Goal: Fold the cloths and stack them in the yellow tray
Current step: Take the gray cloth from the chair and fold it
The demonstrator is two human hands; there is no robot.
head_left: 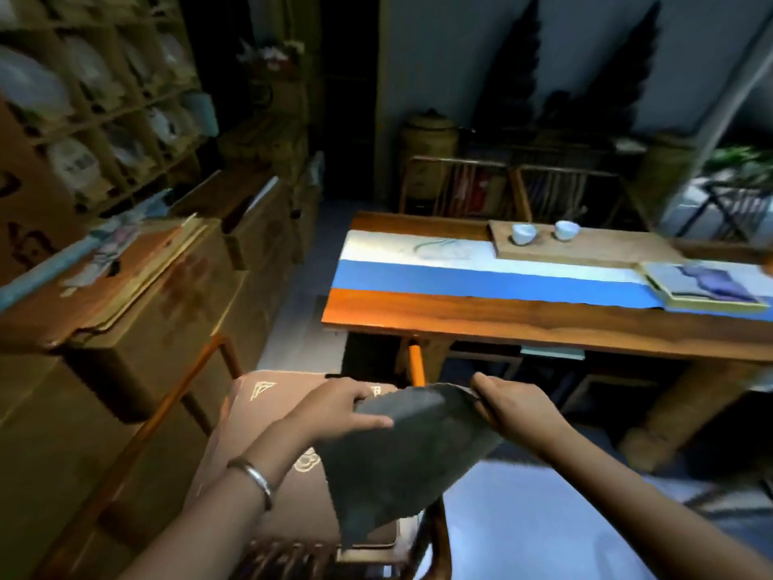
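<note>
I hold the cloth (401,454) with left hand (339,412) and right hand (514,408), mid-fold; next, I think, the tray (669,297) far ahead.

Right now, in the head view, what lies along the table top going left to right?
White and blue runner → wooden board bearing two white cups, left cup then right cup → yellow tray holding folded cloths at the right edge.
</note>
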